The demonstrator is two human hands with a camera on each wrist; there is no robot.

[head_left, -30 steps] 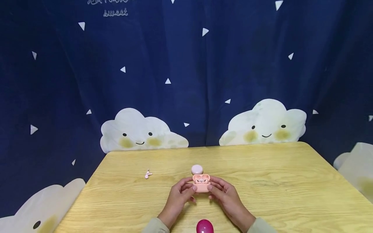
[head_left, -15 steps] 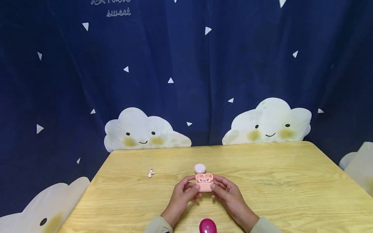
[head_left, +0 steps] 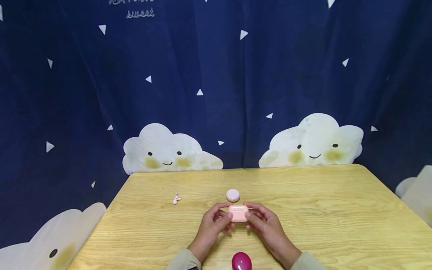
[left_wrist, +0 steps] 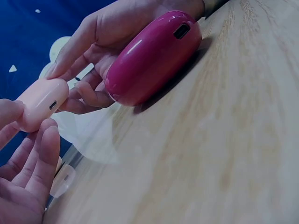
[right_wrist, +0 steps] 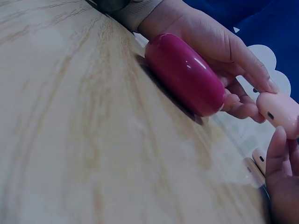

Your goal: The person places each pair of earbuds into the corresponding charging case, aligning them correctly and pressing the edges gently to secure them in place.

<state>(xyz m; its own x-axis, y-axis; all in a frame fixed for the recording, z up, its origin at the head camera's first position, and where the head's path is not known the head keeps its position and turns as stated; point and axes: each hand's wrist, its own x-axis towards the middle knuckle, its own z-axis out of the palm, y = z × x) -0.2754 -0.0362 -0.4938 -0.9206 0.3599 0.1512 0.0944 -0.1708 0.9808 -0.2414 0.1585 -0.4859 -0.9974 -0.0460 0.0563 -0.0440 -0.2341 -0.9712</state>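
Between my two hands is a peach-pink earbud case [head_left: 238, 213], its lid down, so whatever is inside is hidden. My left hand [head_left: 213, 227] pinches its left end with thumb and fingers; my right hand [head_left: 266, 228] pinches the right end. In the left wrist view the case [left_wrist: 43, 103] shows a small charging port and is held up off the table. Just beyond my fingers lies a pale pink round case [head_left: 233, 195]. Nearer to me, between my forearms, sits a glossy magenta case [head_left: 241, 261], which also shows a port in the left wrist view.
Pale pink earbuds [head_left: 177, 199] lie on the wooden table [head_left: 317, 202], to the left beyond my left hand. A dark blue curtain [head_left: 216, 67] with white clouds and triangles hangs behind the table's far edge.
The peach-pink case stood with its lid up and earbuds showing inside; now the lid is down. Both hands keep their hold on its ends. The whole view has shifted slightly.
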